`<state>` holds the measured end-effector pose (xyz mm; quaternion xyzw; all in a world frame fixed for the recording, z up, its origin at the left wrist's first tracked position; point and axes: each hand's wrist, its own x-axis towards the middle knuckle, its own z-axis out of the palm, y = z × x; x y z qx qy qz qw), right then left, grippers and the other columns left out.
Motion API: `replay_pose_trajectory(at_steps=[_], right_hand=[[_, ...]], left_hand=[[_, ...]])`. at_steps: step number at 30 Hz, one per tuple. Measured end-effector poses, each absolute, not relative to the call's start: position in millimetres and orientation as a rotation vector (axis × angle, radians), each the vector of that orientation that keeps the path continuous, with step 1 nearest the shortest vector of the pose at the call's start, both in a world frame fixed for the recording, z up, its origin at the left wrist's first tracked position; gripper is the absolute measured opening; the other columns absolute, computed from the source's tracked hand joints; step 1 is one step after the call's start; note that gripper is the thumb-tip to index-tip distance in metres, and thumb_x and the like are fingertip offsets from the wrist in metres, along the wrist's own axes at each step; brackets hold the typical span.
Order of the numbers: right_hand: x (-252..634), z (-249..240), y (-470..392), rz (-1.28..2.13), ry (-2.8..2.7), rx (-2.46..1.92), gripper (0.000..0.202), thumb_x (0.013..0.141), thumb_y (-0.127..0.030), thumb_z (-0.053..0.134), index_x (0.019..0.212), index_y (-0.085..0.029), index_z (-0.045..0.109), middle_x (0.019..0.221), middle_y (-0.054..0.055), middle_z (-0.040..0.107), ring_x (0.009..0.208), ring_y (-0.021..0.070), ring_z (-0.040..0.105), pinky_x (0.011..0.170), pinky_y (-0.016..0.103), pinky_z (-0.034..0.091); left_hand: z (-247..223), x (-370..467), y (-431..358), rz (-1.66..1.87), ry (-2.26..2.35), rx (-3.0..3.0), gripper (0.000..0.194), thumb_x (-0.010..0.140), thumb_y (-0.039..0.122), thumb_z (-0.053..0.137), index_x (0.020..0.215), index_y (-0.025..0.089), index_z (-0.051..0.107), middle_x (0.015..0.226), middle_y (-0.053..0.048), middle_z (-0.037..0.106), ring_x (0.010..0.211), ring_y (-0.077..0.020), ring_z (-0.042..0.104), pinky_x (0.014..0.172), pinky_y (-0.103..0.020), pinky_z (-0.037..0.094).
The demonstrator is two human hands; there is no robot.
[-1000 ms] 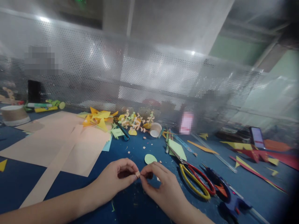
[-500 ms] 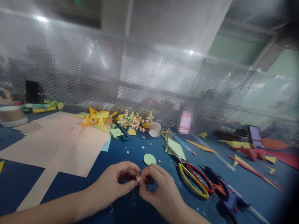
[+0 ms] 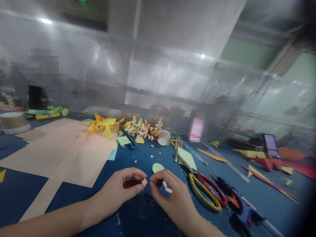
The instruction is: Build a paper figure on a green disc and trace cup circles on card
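Observation:
A small folded bit of peach paper (image 3: 144,182) is pinched between the thumb and fingertips of my left hand (image 3: 125,186). My right hand (image 3: 171,192) is just to the right of it, its fingers curled and thumb and forefinger slightly apart, with nothing visible between the tips. Small pale paper pieces (image 3: 168,190) show through the gap inside that hand; whether they touch it I cannot tell. Beyond the right hand lies a light green paper oval (image 3: 158,168), partly covered by the fingers. Several tiny paper scraps are scattered on the blue table (image 3: 138,214).
Scissors with red and yellow handles (image 3: 204,191) and a blue glue gun (image 3: 243,205) lie right of my hands. Large peach sheets (image 3: 49,154) cover the left. Yellow scraps (image 3: 106,125), paper sprigs (image 3: 145,126) and a paper cup (image 3: 163,137) stand behind.
My hands have drawn slightly apart, the right moving away from the paper bit. The bit stays in my left fingers. Pale pieces now show inside the right hand's curl.

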<state>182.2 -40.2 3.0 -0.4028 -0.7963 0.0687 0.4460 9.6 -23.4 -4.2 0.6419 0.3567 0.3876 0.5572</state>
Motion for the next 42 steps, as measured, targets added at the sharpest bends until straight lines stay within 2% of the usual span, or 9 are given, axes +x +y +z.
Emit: replay_pose_trajectory(at_steps=[6,14,30,35,42], right_hand=[[182.3,-0.6,-40.3,0.195,-2.009,-0.982,0.015,0.072,-0.007,0.051,0.071,-0.021,0.054,0.064,-0.002,0.056,0.06,0.0114,0.055,0.059,0.02,0.046],[181.8,0.2,-42.8,0.117,-2.045,-0.922,0.016,0.071,-0.004,0.05,0.071,-0.02,0.055,0.064,-0.001,0.056,0.06,0.0111,0.055,0.058,0.02,0.045],[179.1,-9.3,-43.8,0.028,-2.051,-0.894,0.016,0.061,-0.004,0.046,0.065,-0.019,0.049,0.057,-0.002,0.052,0.051,0.0101,0.05,0.047,0.018,0.04],[179.8,-6.4,-42.9,0.066,-2.018,-0.901,0.016,0.066,-0.003,0.048,0.067,-0.018,0.052,0.059,-0.001,0.053,0.054,0.0091,0.051,0.051,0.017,0.041],[179.8,-1.0,-42.7,0.259,-2.001,-0.954,0.013,0.072,-0.007,0.049,0.071,-0.018,0.056,0.064,0.0,0.058,0.059,0.0101,0.055,0.057,0.018,0.044]], left_hand=[[-6.3,8.5,-22.4,0.897,0.786,1.537,0.008,0.073,0.02,0.059,0.08,0.019,0.056,0.08,0.001,0.062,0.08,-0.0147,0.058,0.077,-0.027,0.045],[-4.6,8.2,-24.0,0.899,0.76,1.523,0.007,0.073,0.015,0.058,0.079,0.018,0.057,0.078,0.002,0.06,0.079,-0.0136,0.057,0.076,-0.025,0.044],[-9.2,9.0,-26.3,0.835,0.774,1.574,0.01,0.072,0.015,0.06,0.08,0.017,0.065,0.08,0.0,0.066,0.078,-0.015,0.06,0.073,-0.024,0.045],[-8.9,8.5,-22.6,0.85,0.731,1.521,0.012,0.07,0.014,0.062,0.081,0.017,0.065,0.077,0.001,0.063,0.076,-0.0133,0.058,0.073,-0.023,0.045],[-11.0,5.8,-17.7,0.885,0.728,1.498,0.013,0.073,0.022,0.063,0.085,0.017,0.065,0.082,-0.001,0.065,0.081,-0.0152,0.059,0.076,-0.025,0.044]])
